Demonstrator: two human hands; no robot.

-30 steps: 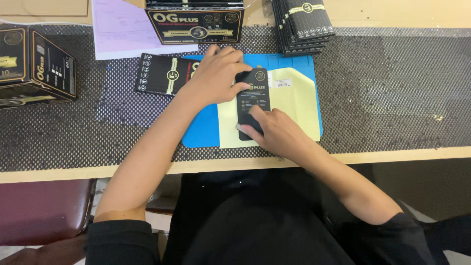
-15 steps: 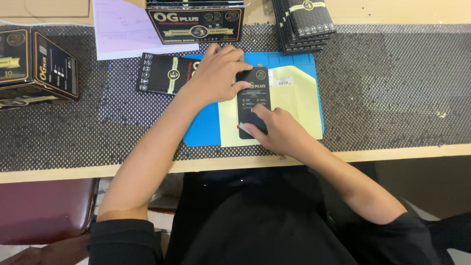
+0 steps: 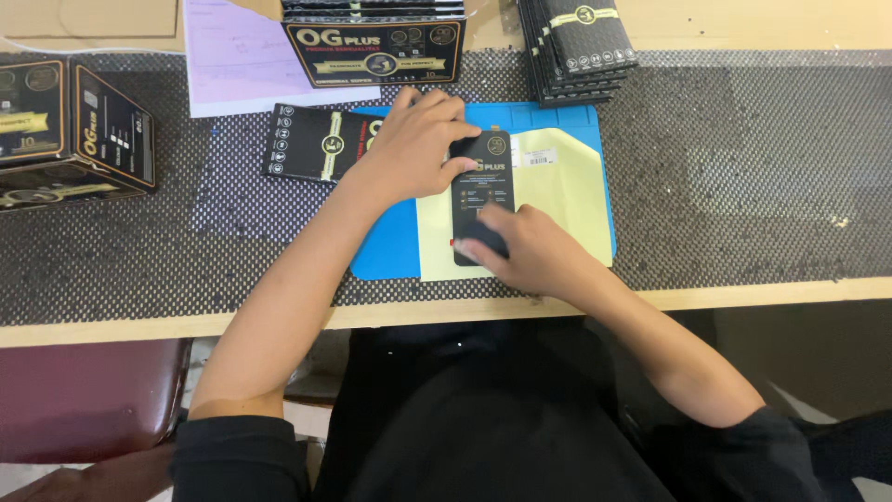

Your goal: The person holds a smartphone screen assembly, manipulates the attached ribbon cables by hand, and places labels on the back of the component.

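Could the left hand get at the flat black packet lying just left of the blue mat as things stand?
Probably yes. The left hand rests on the blue mat, right beside the black packet, which lies flat and uncovered on the dotted table cover.

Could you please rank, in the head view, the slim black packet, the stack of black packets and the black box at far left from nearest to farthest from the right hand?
From the right hand:
1. Slim black packet, on the yellow sheet, touched by the hand.
2. Stack of black packets, at the table's back edge, up and slightly right.
3. Black box, far left.
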